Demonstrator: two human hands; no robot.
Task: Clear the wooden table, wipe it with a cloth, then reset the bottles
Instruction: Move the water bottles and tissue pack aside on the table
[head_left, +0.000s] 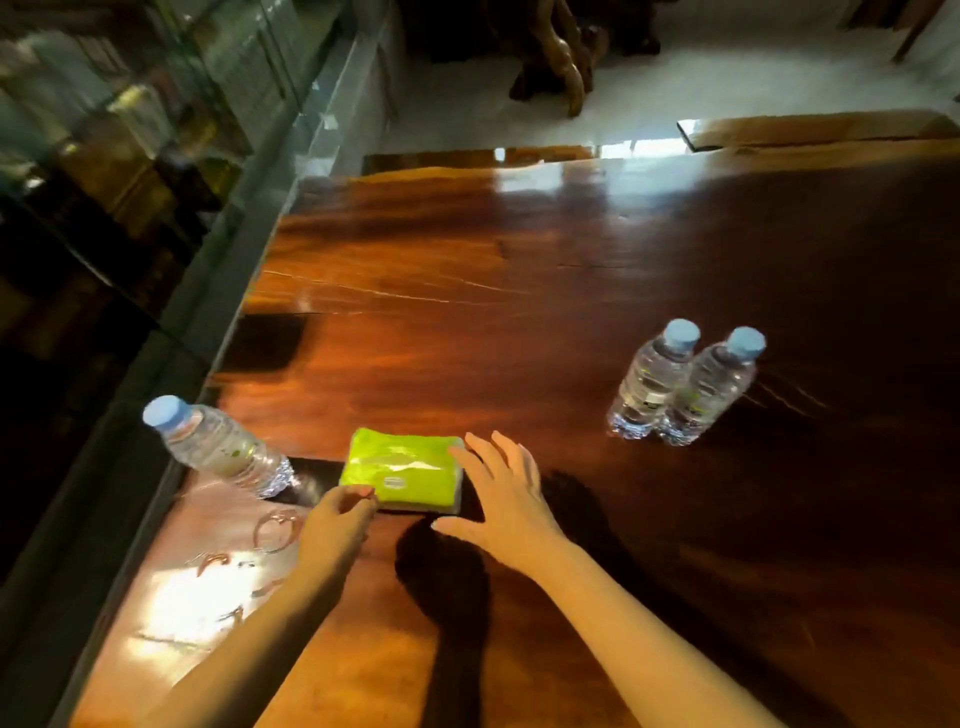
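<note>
A bright green tissue pack (402, 475) lies flat on the glossy wooden table (519, 291) near its front left. My left hand (337, 525) has its fingertips pinched at the pack's near left corner. My right hand (501, 499) is spread open, its fingers touching the pack's right edge. One clear water bottle with a blue cap (213, 447) stands by the table's left edge. Two more blue-capped bottles (680, 387) stand side by side at the right.
A glass cabinet wall (218, 156) runs along the table's left edge. Beyond the far edge lie a pale floor and dark carved wooden furniture (561, 57). A second wooden surface (810, 130) sits at the back right.
</note>
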